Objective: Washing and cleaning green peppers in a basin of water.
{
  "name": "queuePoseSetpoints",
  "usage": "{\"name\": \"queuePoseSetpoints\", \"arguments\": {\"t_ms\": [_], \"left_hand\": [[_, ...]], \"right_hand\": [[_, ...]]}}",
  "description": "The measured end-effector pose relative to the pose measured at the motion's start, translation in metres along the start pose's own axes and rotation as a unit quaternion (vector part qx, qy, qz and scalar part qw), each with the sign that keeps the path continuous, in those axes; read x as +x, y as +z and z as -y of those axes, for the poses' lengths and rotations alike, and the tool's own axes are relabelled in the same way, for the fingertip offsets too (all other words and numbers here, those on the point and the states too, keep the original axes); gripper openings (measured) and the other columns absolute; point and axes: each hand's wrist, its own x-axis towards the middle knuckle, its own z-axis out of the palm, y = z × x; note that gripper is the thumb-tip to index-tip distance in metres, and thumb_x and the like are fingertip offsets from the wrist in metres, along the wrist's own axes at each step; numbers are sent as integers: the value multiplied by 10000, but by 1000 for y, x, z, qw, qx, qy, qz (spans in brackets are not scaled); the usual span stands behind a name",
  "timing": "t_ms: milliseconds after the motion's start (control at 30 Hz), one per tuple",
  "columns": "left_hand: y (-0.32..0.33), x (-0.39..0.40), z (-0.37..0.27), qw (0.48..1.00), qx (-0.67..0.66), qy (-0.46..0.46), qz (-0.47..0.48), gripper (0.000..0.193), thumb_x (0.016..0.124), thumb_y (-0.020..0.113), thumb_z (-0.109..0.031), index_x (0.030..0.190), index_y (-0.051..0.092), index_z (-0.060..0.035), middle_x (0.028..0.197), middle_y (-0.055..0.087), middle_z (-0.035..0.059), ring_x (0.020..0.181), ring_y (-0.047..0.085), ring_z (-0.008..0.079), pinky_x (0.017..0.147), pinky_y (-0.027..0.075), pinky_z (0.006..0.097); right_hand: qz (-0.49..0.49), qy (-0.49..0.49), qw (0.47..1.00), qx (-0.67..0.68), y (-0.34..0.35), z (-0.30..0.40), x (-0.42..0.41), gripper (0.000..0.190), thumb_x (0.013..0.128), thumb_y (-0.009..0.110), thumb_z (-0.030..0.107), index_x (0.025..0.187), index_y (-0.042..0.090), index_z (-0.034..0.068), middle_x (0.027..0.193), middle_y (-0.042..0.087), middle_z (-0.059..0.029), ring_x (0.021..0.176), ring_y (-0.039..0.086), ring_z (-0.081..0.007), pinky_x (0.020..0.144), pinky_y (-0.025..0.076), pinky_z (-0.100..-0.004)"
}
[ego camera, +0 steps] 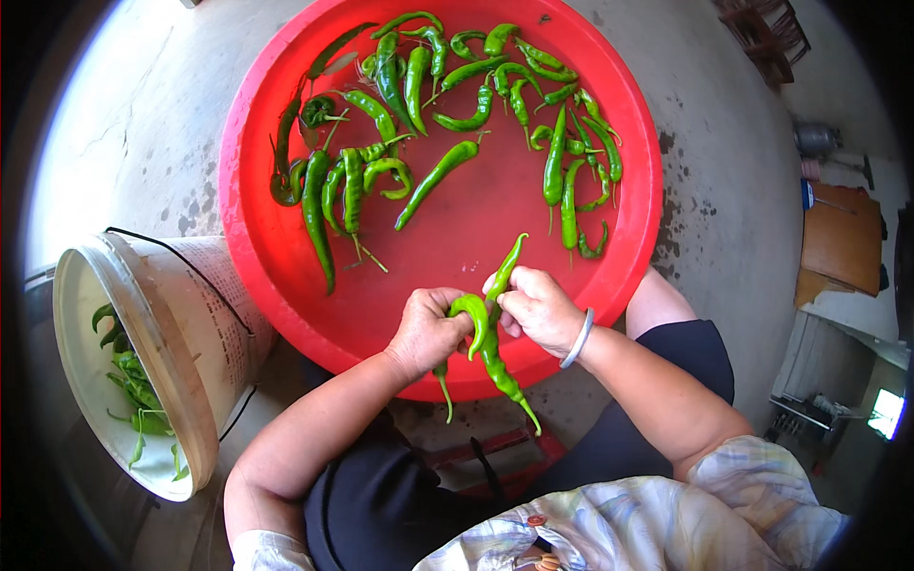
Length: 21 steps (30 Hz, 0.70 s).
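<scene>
Both my hands are over the near part of a large red plastic basin (646, 178) that holds water. My left hand (428, 328) is closed around several green chili peppers (471, 317); one curls over the fingers and others hang below. Between the thumb and fingers of my right hand (535, 307) is another green pepper (505, 268), its thin end pointing up and away from me. Many loose green peppers (437, 180) lie in the basin, mostly along its far, left and right sides. A bracelet is on my right wrist.
At the left a white plastic bucket (207, 300) with a black handle leans towards the camera's left, green peppers (136, 378) and leaves inside. Wet spots mark the concrete floor (728, 214). A brown board (841, 232) and a metal pot (816, 139) stand at the far right.
</scene>
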Motion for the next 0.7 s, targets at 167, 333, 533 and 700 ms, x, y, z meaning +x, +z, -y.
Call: {"name": "queuePoseSetpoints", "arguments": {"t_ms": [167, 333, 533, 700], "left_hand": [[-2, 0, 5, 950, 218, 206, -92, 123, 758, 597, -11, 875, 607, 26, 688, 631, 90, 615, 602, 123, 554, 485, 267], [-7, -1, 0, 910, 321, 254, -71, 292, 658, 619, 7, 948, 592, -10, 822, 612, 176, 784, 605, 332, 702, 497, 368], [5, 1, -5, 889, 387, 238, -63, 218, 642, 607, -8, 851, 549, 4, 746, 569, 191, 739, 562, 380, 652, 458, 413], [6, 2, -6, 889, 376, 252, -72, 194, 662, 595, -13, 849, 543, 8, 737, 565, 194, 732, 562, 383, 641, 456, 409]], "right_hand": [[-3, -59, 996, -71, 4, 1, 1, 190, 838, 426, 11, 1001, 508, -40, 839, 584, -83, 654, 572, -136, 570, 475, -250], [-20, -66, 985, -157, 8, 9, -1, 152, 813, 476, 3, 937, 549, -46, 836, 617, -123, 689, 605, -185, 599, 483, -295], [-64, -197, 906, -368, 8, -1, -1, 78, 745, 515, 29, 733, 506, -47, 670, 564, -211, 654, 582, -363, 588, 467, -422], [-73, -187, 917, -345, 7, 4, 1, 101, 717, 532, 40, 667, 503, -43, 624, 548, -219, 629, 580, -364, 569, 459, -428]]}}
